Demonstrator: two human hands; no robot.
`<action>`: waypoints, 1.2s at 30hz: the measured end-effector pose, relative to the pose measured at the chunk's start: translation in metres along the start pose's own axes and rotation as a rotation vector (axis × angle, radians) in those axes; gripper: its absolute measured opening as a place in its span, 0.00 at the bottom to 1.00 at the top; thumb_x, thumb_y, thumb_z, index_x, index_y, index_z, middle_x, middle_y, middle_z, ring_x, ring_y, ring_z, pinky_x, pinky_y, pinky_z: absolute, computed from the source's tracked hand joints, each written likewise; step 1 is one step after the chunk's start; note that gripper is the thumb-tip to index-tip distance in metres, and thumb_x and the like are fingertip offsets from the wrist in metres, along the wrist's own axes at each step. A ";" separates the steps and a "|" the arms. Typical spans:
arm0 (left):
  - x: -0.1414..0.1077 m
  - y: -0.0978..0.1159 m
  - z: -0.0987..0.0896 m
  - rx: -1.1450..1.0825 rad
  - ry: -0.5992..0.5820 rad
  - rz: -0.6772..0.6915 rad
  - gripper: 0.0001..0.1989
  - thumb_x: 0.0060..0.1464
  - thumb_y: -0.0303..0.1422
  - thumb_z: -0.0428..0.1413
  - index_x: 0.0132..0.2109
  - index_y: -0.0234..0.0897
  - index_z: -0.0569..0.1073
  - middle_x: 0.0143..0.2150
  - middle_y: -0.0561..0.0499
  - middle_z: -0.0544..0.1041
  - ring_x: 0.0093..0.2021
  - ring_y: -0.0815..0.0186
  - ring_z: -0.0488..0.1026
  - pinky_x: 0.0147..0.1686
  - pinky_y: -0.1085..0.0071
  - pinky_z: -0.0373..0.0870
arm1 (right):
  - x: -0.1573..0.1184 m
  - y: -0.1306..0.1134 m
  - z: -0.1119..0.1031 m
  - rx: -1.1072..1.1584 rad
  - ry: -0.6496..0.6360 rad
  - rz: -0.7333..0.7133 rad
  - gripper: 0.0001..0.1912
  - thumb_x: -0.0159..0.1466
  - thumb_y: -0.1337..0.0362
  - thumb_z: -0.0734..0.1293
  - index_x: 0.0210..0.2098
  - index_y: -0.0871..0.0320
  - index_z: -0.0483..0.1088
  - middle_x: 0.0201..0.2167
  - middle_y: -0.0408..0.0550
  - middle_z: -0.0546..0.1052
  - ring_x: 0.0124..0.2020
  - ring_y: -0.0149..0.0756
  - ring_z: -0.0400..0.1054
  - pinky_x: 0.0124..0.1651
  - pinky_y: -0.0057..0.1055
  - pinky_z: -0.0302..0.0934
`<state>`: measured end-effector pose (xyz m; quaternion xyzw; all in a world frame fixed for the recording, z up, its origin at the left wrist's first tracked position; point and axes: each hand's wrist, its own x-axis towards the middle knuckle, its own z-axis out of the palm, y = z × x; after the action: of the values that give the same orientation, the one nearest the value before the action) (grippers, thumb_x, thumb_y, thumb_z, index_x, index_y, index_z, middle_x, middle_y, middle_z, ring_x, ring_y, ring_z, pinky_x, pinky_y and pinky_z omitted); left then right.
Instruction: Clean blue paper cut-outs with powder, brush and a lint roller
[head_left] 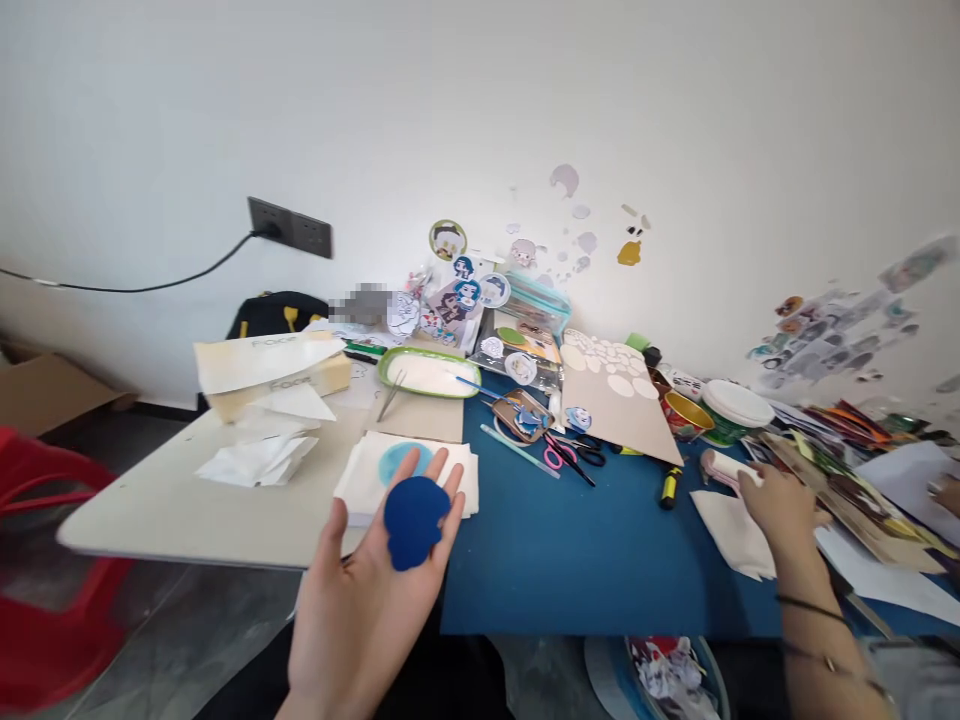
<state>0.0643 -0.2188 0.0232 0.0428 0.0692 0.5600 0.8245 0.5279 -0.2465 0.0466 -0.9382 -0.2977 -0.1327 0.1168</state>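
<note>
Palm up, my left hand (pixel 375 590) carries a dark blue cutout (pixel 415 520) with a wavy lower edge, lying flat across its outstretched fingers. Behind it is a stack of cream sheets (pixel 360 480) with a light blue round patch (pixel 401 460) on top. At the right, my right hand (pixel 780 500) reaches over a folded cream cloth or tissue (pixel 731 530), its fingers on a small pink-and-white object (pixel 726 468) whose kind I cannot make out. Part of that object is hidden by the fingers.
A green-rimmed tray (pixel 427 372) with tweezers (pixel 391 395), pink-handled scissors (pixel 559 452), a yellow-and-black cutter (pixel 670 487) and a white-lidded tub (pixel 739 405) stand on the tables. White paper pieces (pixel 259 455) lie left. Another person's hand (pixel 946 492) shows at the right edge.
</note>
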 end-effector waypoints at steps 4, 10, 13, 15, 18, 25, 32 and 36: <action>-0.005 -0.005 0.002 -0.030 -0.030 -0.074 0.33 0.61 0.48 0.45 0.68 0.39 0.52 0.65 0.38 0.62 0.64 0.50 0.58 0.64 0.57 0.55 | -0.084 -0.057 -0.028 0.546 -0.023 -0.372 0.17 0.66 0.55 0.57 0.48 0.56 0.70 0.48 0.51 0.74 0.49 0.42 0.67 0.52 0.36 0.61; -0.009 -0.011 -0.001 -0.007 -0.007 -0.162 0.35 0.60 0.50 0.45 0.69 0.42 0.46 0.66 0.38 0.61 0.64 0.50 0.59 0.65 0.54 0.52 | -0.218 -0.154 -0.041 0.905 -0.397 -0.835 0.11 0.67 0.56 0.60 0.44 0.49 0.71 0.49 0.49 0.68 0.54 0.42 0.60 0.58 0.40 0.53; -0.008 -0.013 -0.002 0.005 0.052 -0.144 0.36 0.60 0.50 0.46 0.69 0.43 0.44 0.65 0.37 0.62 0.64 0.52 0.60 0.64 0.53 0.53 | -0.236 -0.181 -0.035 0.886 -0.470 -0.860 0.11 0.67 0.58 0.59 0.45 0.47 0.70 0.52 0.48 0.65 0.57 0.43 0.56 0.59 0.43 0.51; -0.008 -0.013 -0.003 0.013 0.098 -0.130 0.36 0.60 0.50 0.46 0.69 0.44 0.45 0.64 0.38 0.63 0.64 0.53 0.61 0.64 0.54 0.54 | -0.238 -0.190 -0.032 0.897 -0.520 -0.863 0.10 0.68 0.59 0.59 0.42 0.47 0.71 0.52 0.47 0.65 0.58 0.43 0.56 0.59 0.43 0.50; -0.006 -0.012 -0.005 0.031 0.151 -0.120 0.35 0.60 0.49 0.47 0.69 0.44 0.47 0.64 0.40 0.64 0.64 0.54 0.61 0.63 0.55 0.55 | -0.237 -0.196 -0.029 0.939 -0.573 -0.858 0.12 0.68 0.61 0.58 0.37 0.48 0.73 0.50 0.45 0.67 0.57 0.41 0.57 0.59 0.42 0.50; -0.002 -0.011 -0.014 0.061 0.138 -0.158 0.28 0.63 0.46 0.42 0.67 0.45 0.56 0.65 0.45 0.64 0.67 0.58 0.55 0.63 0.57 0.55 | -0.247 -0.205 -0.029 1.008 -0.666 -0.776 0.07 0.63 0.63 0.64 0.29 0.51 0.73 0.50 0.46 0.68 0.56 0.42 0.59 0.57 0.41 0.52; -0.002 -0.002 -0.011 0.059 0.079 -0.149 0.30 0.60 0.50 0.44 0.65 0.43 0.61 0.65 0.45 0.64 0.67 0.56 0.53 0.67 0.54 0.44 | -0.221 -0.194 -0.021 1.274 -0.589 -0.556 0.11 0.59 0.55 0.67 0.26 0.55 0.73 0.46 0.49 0.73 0.50 0.42 0.65 0.52 0.36 0.58; -0.005 0.015 -0.007 0.048 0.006 -0.079 0.30 0.60 0.49 0.44 0.66 0.44 0.57 0.67 0.47 0.60 0.67 0.55 0.55 0.68 0.56 0.41 | -0.147 -0.171 -0.010 1.272 -0.297 -0.165 0.18 0.53 0.48 0.67 0.29 0.57 0.74 0.36 0.50 0.77 0.43 0.44 0.69 0.42 0.35 0.63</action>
<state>0.0476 -0.2179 0.0185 0.0582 0.0866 0.5254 0.8445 0.3091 -0.1907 0.0331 -0.6686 -0.4018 0.1917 0.5957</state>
